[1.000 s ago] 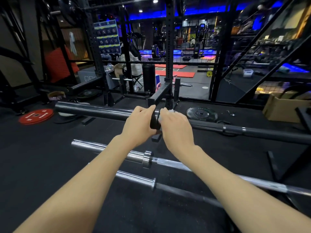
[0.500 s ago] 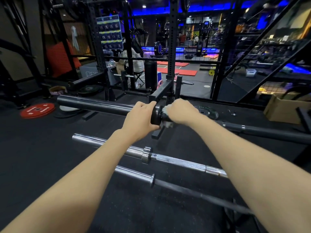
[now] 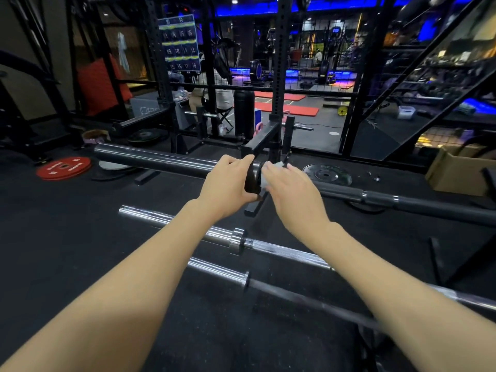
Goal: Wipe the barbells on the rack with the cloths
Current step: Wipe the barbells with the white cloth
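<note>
White cloth [image 3: 271,175] is bunched under the right hand [image 3: 291,194], whose fingers curl over it and press it against the black barbell [image 3: 161,159] just right of the bar's collar, where the bar rests on the rack arm [image 3: 261,142]. The left hand [image 3: 228,183] clamps round the collar, steadying the bar. To wipe well, I judge the left hand should hold firm against rolling while the right keeps the cloth wrapped round the shaft and strokes outward, away from the two chrome barbells [image 3: 268,249] lying nearer.
</note>
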